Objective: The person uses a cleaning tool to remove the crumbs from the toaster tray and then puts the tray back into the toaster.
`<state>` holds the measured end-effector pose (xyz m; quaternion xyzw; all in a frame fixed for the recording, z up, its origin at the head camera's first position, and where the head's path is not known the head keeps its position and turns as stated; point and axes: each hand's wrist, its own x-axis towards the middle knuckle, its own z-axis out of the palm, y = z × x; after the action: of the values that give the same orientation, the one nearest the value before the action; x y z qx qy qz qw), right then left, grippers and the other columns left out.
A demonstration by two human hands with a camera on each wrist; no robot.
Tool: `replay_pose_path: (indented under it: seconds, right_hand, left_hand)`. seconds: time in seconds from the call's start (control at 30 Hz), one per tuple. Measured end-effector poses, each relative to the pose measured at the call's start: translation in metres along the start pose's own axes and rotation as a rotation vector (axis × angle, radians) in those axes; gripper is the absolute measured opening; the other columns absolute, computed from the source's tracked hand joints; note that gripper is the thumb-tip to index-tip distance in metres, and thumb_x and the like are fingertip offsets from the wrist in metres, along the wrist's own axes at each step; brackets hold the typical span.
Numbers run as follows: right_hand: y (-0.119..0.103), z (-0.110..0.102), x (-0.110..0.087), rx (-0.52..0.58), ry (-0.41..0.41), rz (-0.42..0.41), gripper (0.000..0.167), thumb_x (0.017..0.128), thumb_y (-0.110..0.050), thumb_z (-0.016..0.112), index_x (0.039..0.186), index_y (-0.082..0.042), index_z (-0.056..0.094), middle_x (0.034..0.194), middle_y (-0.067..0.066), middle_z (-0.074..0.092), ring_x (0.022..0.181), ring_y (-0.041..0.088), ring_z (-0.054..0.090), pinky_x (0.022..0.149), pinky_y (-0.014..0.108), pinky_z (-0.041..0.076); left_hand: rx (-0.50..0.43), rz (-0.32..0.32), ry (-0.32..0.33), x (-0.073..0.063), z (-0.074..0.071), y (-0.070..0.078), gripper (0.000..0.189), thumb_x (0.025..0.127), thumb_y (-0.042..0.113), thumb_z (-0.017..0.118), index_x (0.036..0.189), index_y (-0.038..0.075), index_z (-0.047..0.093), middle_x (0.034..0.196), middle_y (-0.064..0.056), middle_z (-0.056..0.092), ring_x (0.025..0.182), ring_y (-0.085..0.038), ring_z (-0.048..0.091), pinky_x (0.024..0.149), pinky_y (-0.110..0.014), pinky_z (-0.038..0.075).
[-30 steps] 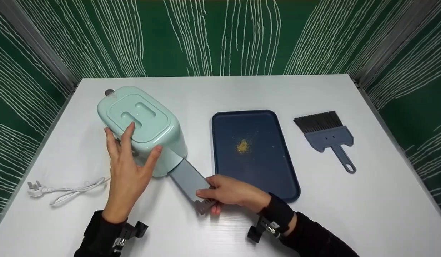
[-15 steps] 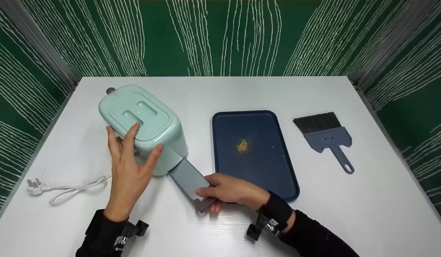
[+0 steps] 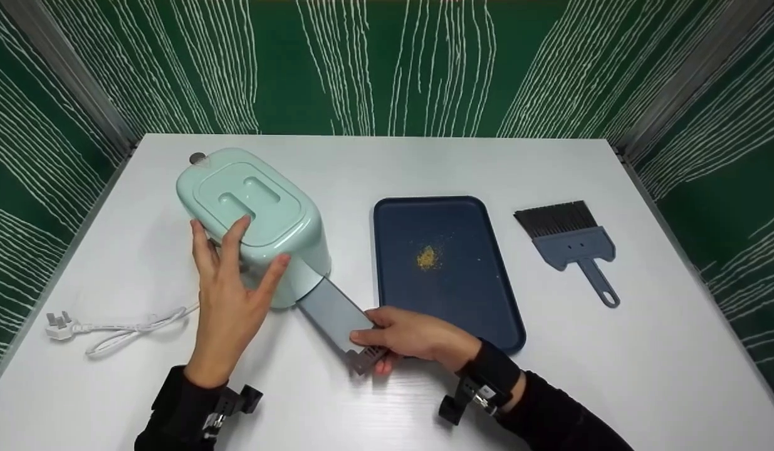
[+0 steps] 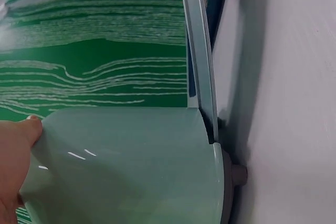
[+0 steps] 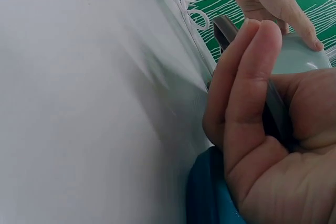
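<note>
A mint-green toaster with a matching lid stands on the left half of the table. My left hand rests against its near side with spread fingers, the index fingertip on the lid and the thumb at the near rounded edge. From the toaster's lower end a flat grey crumb tray sticks out, its inner part hidden inside the body. My right hand pinches the slotted outer end, thumb on top and fingers below. In the left wrist view the crumb tray runs straight out of the toaster's base.
A dark blue serving tray lies right of the toaster, partly behind my right hand, with yellow crumbs on it. Farther right lies a small blue brush with black bristles. The white power cord and plug lie at left.
The toaster, the crumb tray and both hands have shifted very slightly to the right in the head view. Both hands keep the same hold.
</note>
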<state>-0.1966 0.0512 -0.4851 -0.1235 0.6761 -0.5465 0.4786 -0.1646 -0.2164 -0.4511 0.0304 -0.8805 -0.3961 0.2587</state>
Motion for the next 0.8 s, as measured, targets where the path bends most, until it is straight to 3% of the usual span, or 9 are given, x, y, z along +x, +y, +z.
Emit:
replay_pose_path:
  seconds: [0.4,0.63,0.8]
  right_hand:
    - [0.000,0.002,0.009,0.034,-0.007,0.007,0.017,0.112,-0.020,0.059,0.117,-0.004,0.058,0.081,0.003,0.071,0.058,0.006,0.065,0.056,0.019,0.058]
    - [-0.003,0.005,0.011,-0.165,0.062,-0.063,0.021,0.111,-0.026,0.062,0.117,-0.006,0.062,0.070,0.000,0.065,0.049,0.006,0.056,0.046,0.019,0.041]
    - [-0.006,0.008,0.013,-0.283,0.127,-0.085,0.019,0.110,-0.029,0.064,0.115,-0.011,0.060,0.067,-0.001,0.064,0.046,0.007,0.055,0.045,0.022,0.039]
  left_hand:
    - [0.025,-0.006,-0.003,-0.002,0.000,-0.001,0.074,0.096,0.040,0.082,0.159,0.022,0.047,0.176,-0.034,-0.003,0.162,-0.056,0.015,0.111,-0.078,0.042]
    - [0.028,-0.009,-0.010,-0.001,0.000,-0.001,0.075,0.096,0.041,0.082,0.159,0.022,0.046,0.176,-0.034,-0.004,0.162,-0.057,0.015,0.109,-0.079,0.043]
    - [0.031,-0.009,-0.012,-0.002,0.000,-0.002,0.075,0.097,0.040,0.082,0.160,0.022,0.046,0.176,-0.033,-0.004,0.161,-0.058,0.017,0.108,-0.079,0.043]
